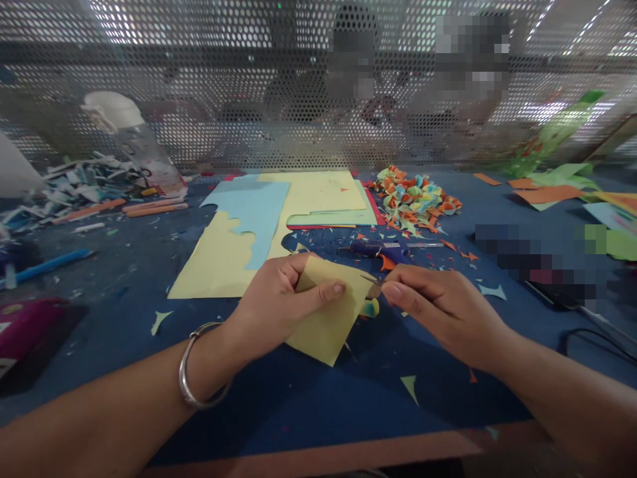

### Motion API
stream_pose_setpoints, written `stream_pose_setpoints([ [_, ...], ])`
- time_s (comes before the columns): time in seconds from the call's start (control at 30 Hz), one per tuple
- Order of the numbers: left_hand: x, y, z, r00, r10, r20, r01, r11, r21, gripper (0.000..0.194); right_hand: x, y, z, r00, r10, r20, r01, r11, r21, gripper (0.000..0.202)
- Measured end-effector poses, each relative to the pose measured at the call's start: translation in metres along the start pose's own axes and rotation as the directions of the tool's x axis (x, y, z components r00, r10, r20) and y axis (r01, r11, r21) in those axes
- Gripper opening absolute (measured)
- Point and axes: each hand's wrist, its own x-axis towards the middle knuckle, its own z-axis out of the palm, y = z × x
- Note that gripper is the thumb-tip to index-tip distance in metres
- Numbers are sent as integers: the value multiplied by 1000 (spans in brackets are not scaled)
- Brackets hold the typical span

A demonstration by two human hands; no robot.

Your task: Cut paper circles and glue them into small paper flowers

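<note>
My left hand (279, 295), with a silver bangle at its wrist, pinches a piece of yellow paper (331, 318) between thumb and fingers above the blue tabletop. Closed round a small pair of scissors (369, 278) is my right hand (432, 305); only the thin dark blades show, at the paper's upper right edge, and the handles are hidden by my fingers. Just beyond the hands lies a blue glue gun (381, 249) with an orange part. Under the paper's right edge sits a small curled green and yellow paper piece (369, 308).
Large yellow sheets (199, 265) and a cut light blue sheet (269, 219) lie at the back. A heap of curled coloured paper pieces (411, 196) is right of them. A water bottle (134, 139) stands back left, a green bottle (557, 136) back right. Scraps are scattered around; a perforated screen (223, 113) closes the rear.
</note>
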Motion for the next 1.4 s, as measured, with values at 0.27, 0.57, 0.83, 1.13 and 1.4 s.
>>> stream_pose_setpoints([
  [0.27, -1, 2, 2, 1000, -10, 7, 10, 1000, 7, 34, 0, -2, 0, 1000, -28, -3, 28, 1000, 1, 44],
  [0.57, -1, 0, 1, 1000, -12, 12, 11, 1000, 19, 35, 1, -1, 0, 999, -31, -5, 31, 999, -12, 44],
  [0.83, -2, 2, 1, 1000, -30, 9, 30, 999, 33, 36, 0, -1, -1, 999, -38, 0, 38, 999, -14, 44],
  [1.13, -3, 3, 2, 999, -48, 5, 48, 998, 39, 37, 0, -2, -1, 999, -43, 2, 43, 999, -25, 45],
  [1.4, -4, 1, 2, 998, -70, -1, 70, 997, -19, 37, -1, -2, 0, 999, -38, -11, 38, 999, -38, 46],
])
